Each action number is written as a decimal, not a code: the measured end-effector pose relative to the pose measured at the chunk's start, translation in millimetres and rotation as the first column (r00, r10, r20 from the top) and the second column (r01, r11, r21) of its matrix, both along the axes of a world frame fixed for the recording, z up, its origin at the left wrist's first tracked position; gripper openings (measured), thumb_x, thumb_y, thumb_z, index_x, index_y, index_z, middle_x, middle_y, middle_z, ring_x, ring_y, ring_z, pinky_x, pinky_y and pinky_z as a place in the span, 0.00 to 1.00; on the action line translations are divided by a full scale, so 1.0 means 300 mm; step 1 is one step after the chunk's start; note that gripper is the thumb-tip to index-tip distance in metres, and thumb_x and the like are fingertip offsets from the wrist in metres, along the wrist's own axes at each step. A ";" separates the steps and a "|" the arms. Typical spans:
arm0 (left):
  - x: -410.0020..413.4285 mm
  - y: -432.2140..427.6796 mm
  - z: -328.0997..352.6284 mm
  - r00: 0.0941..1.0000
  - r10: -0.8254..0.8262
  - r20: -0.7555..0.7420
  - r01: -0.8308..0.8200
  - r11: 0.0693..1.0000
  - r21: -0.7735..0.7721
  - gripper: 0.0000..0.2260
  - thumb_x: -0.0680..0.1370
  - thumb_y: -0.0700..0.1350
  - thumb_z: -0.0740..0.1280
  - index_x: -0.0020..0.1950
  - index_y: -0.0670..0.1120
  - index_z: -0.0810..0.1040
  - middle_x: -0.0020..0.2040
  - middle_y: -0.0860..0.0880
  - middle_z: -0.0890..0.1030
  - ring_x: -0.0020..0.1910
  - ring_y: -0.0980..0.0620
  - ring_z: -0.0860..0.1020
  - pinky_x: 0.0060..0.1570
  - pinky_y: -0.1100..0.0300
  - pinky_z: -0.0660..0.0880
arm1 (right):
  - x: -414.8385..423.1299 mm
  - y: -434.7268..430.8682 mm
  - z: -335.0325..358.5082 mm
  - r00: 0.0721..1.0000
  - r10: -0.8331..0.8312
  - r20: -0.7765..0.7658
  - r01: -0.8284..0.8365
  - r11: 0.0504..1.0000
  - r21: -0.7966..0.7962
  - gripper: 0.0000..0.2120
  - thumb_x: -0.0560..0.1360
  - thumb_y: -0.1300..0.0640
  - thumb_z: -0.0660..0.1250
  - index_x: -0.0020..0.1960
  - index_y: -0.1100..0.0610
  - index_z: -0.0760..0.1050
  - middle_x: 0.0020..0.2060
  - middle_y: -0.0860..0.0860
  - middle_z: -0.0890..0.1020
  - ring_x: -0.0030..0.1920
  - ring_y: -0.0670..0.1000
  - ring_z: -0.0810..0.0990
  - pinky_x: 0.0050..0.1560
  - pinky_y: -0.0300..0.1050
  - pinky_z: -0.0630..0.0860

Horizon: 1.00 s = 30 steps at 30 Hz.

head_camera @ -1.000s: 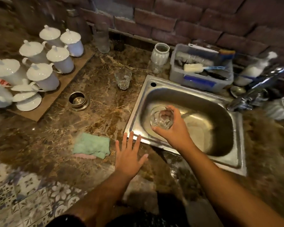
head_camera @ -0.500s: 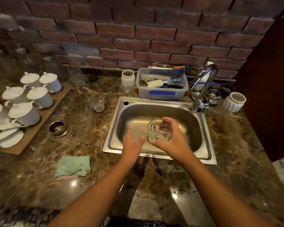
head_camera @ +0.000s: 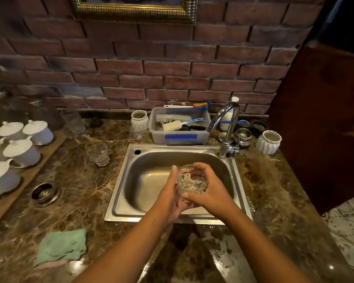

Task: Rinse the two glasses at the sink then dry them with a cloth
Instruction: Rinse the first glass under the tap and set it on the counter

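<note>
Over the steel sink (head_camera: pixel 131 213) both hands hold one clear faceted glass (head_camera: pixel 191 181), its mouth tilted toward me. My left hand (head_camera: pixel 170 193) cups its left side and bottom. My right hand (head_camera: pixel 208 190) wraps its right side, fingers curled over the rim. A second clear glass (head_camera: pixel 99 155) stands upright on the marble counter left of the sink. A green cloth (head_camera: pixel 61 247) lies folded on the counter near the front edge, at the lower left. The chrome tap (head_camera: pixel 226 127) stands at the sink's back right; no water is visible running.
A grey tub of brushes (head_camera: pixel 180 137) sits behind the sink, with white ribbed pots (head_camera: pixel 139 120) (head_camera: pixel 268 141) either side. White lidded cups (head_camera: pixel 20 150) fill a wooden board at the left. A small metal bowl (head_camera: pixel 44 193) rests on the counter. A dark wooden panel (head_camera: pixel 319 119) stands at the right.
My left hand rose from the counter edge and closed on the glass beside my right hand. The camera tilted up, showing more wall and the tap.
</note>
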<state>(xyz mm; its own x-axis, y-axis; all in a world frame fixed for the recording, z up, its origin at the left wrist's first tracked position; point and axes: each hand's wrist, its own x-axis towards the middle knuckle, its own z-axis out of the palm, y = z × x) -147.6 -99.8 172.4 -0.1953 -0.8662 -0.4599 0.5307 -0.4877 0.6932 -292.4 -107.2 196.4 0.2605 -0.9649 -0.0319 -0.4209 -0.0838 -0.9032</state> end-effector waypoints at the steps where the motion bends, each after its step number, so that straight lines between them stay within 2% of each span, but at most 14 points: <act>1: -0.007 -0.010 0.002 1.000 -0.010 -0.009 0.010 1.000 -0.003 0.34 0.73 0.68 0.60 0.68 0.44 0.77 0.61 0.39 0.84 0.61 0.41 0.82 0.62 0.38 0.77 | -0.011 -0.014 -0.003 1.000 -0.001 0.004 0.001 1.000 0.001 0.42 0.63 0.51 0.81 0.71 0.42 0.64 0.60 0.41 0.78 0.62 0.41 0.77 0.64 0.44 0.76; 4: -0.023 -0.045 -0.005 0.998 -0.053 -0.033 0.053 0.999 -0.006 0.32 0.75 0.65 0.60 0.68 0.44 0.76 0.62 0.39 0.83 0.61 0.41 0.82 0.61 0.40 0.77 | -0.043 -0.055 -0.007 1.000 0.006 0.002 -0.006 1.000 0.016 0.42 0.64 0.51 0.81 0.71 0.42 0.64 0.60 0.40 0.77 0.62 0.41 0.77 0.61 0.38 0.75; 10: -0.063 -0.121 -0.018 0.996 -0.077 -0.051 0.076 0.997 -0.024 0.28 0.77 0.61 0.62 0.68 0.43 0.77 0.62 0.38 0.83 0.61 0.38 0.82 0.62 0.35 0.76 | -0.118 -0.158 -0.010 0.995 0.087 -0.047 -0.084 0.994 0.074 0.44 0.66 0.52 0.81 0.75 0.44 0.61 0.62 0.42 0.76 0.64 0.41 0.75 0.56 0.30 0.74; 14: -0.093 -0.188 -0.033 0.999 -0.036 -0.009 0.037 0.999 0.022 0.29 0.75 0.61 0.64 0.68 0.43 0.76 0.61 0.38 0.83 0.60 0.38 0.82 0.57 0.39 0.80 | -0.190 -0.243 -0.006 0.989 0.141 -0.042 -0.136 0.985 0.107 0.48 0.64 0.46 0.80 0.77 0.44 0.59 0.68 0.43 0.73 0.67 0.42 0.74 0.67 0.45 0.74; 17: -0.109 -0.245 -0.047 1.000 -0.001 -0.008 0.002 0.997 0.072 0.31 0.73 0.62 0.65 0.68 0.42 0.76 0.61 0.37 0.83 0.59 0.37 0.82 0.58 0.40 0.78 | -0.263 -0.319 0.003 0.991 0.131 0.032 -0.134 0.979 0.156 0.45 0.67 0.49 0.79 0.77 0.45 0.59 0.69 0.44 0.72 0.67 0.43 0.73 0.67 0.46 0.73; 19: -0.111 -0.286 -0.058 1.000 0.012 0.009 -0.012 0.996 0.092 0.32 0.72 0.62 0.65 0.69 0.43 0.76 0.62 0.37 0.83 0.60 0.35 0.81 0.61 0.39 0.77 | -0.314 -0.382 -0.009 0.997 0.050 0.065 -0.059 0.986 0.154 0.40 0.69 0.48 0.77 0.76 0.46 0.61 0.68 0.45 0.73 0.67 0.44 0.74 0.65 0.44 0.74; 22: -0.113 -0.346 -0.074 1.000 0.019 0.024 -0.021 0.995 0.096 0.33 0.71 0.62 0.66 0.70 0.43 0.75 0.63 0.38 0.82 0.62 0.35 0.80 0.61 0.40 0.76 | -0.378 -0.489 -0.073 0.978 -0.210 0.005 0.209 0.975 0.075 0.32 0.74 0.49 0.74 0.74 0.50 0.65 0.65 0.46 0.74 0.64 0.47 0.74 0.60 0.43 0.71; 24: -0.114 -0.379 -0.084 0.999 0.038 0.012 -0.039 0.994 0.102 0.33 0.71 0.62 0.66 0.71 0.44 0.74 0.63 0.38 0.82 0.63 0.36 0.80 0.62 0.39 0.76 | -0.413 -0.565 -0.135 0.920 -0.393 0.013 0.391 0.918 0.067 0.30 0.75 0.49 0.73 0.74 0.53 0.66 0.65 0.49 0.75 0.64 0.49 0.75 0.61 0.45 0.73; 27: -0.116 -0.422 -0.102 0.998 0.057 -0.016 -0.055 0.992 0.112 0.31 0.72 0.61 0.66 0.70 0.44 0.74 0.64 0.39 0.82 0.64 0.35 0.80 0.64 0.38 0.74 | -0.450 -0.678 -0.218 0.839 -0.542 0.054 0.535 0.838 0.109 0.27 0.77 0.47 0.70 0.72 0.53 0.68 0.65 0.50 0.76 0.63 0.50 0.76 0.61 0.48 0.76; 30: -0.117 -0.454 -0.129 1.000 0.016 -0.020 -0.014 0.994 0.105 0.30 0.75 0.61 0.64 0.72 0.45 0.73 0.65 0.40 0.81 0.65 0.36 0.79 0.63 0.40 0.74 | -0.465 -0.785 -0.282 0.763 -0.644 0.064 0.632 0.763 0.139 0.20 0.80 0.49 0.66 0.69 0.54 0.71 0.59 0.49 0.78 0.58 0.49 0.77 0.48 0.37 0.73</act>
